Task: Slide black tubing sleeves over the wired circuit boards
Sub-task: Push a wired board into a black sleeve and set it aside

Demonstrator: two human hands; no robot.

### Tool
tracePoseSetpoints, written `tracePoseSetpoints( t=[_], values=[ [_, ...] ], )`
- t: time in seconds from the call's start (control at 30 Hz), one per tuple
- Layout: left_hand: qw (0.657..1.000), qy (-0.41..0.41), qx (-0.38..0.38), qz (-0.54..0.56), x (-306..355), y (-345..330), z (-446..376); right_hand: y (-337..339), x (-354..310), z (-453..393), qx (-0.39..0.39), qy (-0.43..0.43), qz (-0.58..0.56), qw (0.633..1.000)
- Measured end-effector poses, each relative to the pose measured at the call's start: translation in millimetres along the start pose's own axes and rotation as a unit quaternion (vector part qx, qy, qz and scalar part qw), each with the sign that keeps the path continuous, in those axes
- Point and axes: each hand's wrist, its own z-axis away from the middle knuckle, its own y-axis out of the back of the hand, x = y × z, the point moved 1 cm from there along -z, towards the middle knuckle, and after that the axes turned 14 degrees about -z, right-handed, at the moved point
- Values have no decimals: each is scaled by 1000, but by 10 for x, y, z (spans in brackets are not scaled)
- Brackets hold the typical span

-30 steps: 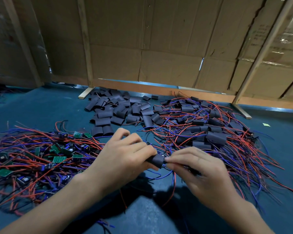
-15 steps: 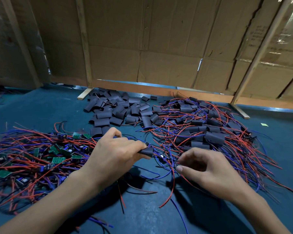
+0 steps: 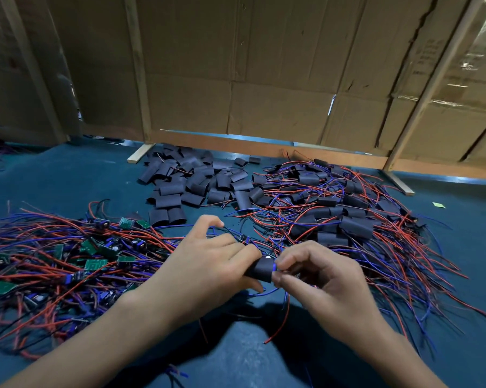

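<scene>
Left hand [image 3: 205, 264] is gripping the sleeve [image 3: 260, 269] lying crosswise, open end facing right hand [image 3: 320, 278], which is pinching the wires [image 3: 275, 266].

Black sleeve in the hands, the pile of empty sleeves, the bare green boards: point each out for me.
black sleeve [image 3: 260, 269]: head view, middle of its outer face.
pile of empty sleeves [image 3: 197, 180]: head view, centre of the heap.
bare green boards [image 3: 95, 265]: head view, one board's top.

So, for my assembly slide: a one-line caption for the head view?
Left hand holds a black sleeve while right hand pinches wires at its end.
</scene>
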Motion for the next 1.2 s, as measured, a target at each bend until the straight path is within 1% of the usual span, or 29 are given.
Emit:
tracePoseSetpoints(
  t=[0.07, 0.17, 0.23, 0.3, 0.37, 0.43, 0.5, 0.57, 0.6, 0.63, 0.67, 0.7, 0.73, 0.77, 0.8, 0.83, 0.87, 0.9, 0.93, 0.97, 1.0, 1.03, 1.07, 1.1, 1.13, 1.17, 1.2],
  values=[
    [1000, 4, -8, 18, 16, -1, 0, 10, -2, -9, 2, 11, 10, 1000],
    [998, 25, -33, 45, 45, 12, 10, 23, -2, -8, -4, -8, -34, 999],
    [992, 45, -57, 105, 39, 26, 9, 36, -22, -18, -9, -16, -44, 999],
    [979, 71, -72, 179, 46, 34, 17, 59, -45, -27, -12, -7, -31, 999],
    [971, 85, -76, 209, 69, 50, 21, 84, -64, -30, -13, -7, -34, 999],
    [972, 86, -64, 208, 92, 66, 1, 86, -75, -19, -8, -26, -48, 998],
    [968, 54, -59, 236, 88, 96, -36, 79, -88, -24, -3, -29, -47, 998],
    [939, 32, -98, 328, -37, 129, -76, 157, -112, -55, 33, -9, -55, 998],
    [924, 52, -107, 363, -163, 129, -96, 244, -127, -79, 72, 2, -58, 996],
    [917, 93, -104, 374, -323, 102, -110, 361, -147, -107, 117, 14, -49, 992],
    [922, 143, -99, 346, -517, 30, -107, 497, -166, -125, 163, 24, -21, 986],
    [934, 186, -121, 279, -737, -55, -98, 653, -160, -136, 201, 26, 34, 979],
    [939, 212, -193, 190, -954, -146, -77, 804, -130, -142, 215, 18, 121, 969],
    [920, 225, -302, 109, -1129, -238, -45, 931, -73, -148, 204, -3, 225, 953],
    [882, 228, -409, 65, -1244, -318, 5, 1025, 3, -147, 184, -36, 314, 931],
    [845, 226, -481, 58, -1314, -389, 68, 1074, 74, -143, 174, -68, 369, 910],
    [827, 233, -507, 71, -1360, -443, 122, 1074, 117, -141, 177, -91, 387, 900],
    [825, 248, -500, 87, -1385, -475, 161, 1035, 141, -135, 188, -96, 385, 898],
    [832, 265, -477, 98, -1392, -498, 187, 967, 135, -129, 201, -74, 375, 902],
    [840, 276, -457, 102, -1390, -525, 204, 873, 95, -128, 207, -28, 368, 906],
    [844, 282, -445, 99, -1375, -552, 214, 760, 37, -129, 195, 28, 358, 913],
    [845, 289, -442, 89, -1350, -567, 218, 633, -14, -126, 160, 80, 334, 925],
    [844, 298, -440, 76, -1311, -577, 223, 476, -62, -106, 107, 108, 297, 943],
    [845, 305, -434, 64, -1272, -593, 223, 297, -108, -76, 43, 108, 253, 960],
    [848, 312, -425, 55, -1238, -608, 222, 116, -127, -34, -27, 84, 221, 971],
    [851, 319, -413, 54, -1209, -616, 223, -60, -118, 16, -92, 50, 212, 972],
    [853, 330, -399, 59, -1191, -611, 222, -217, -81, 66, -152, 22, 229, 961]
  ],
)
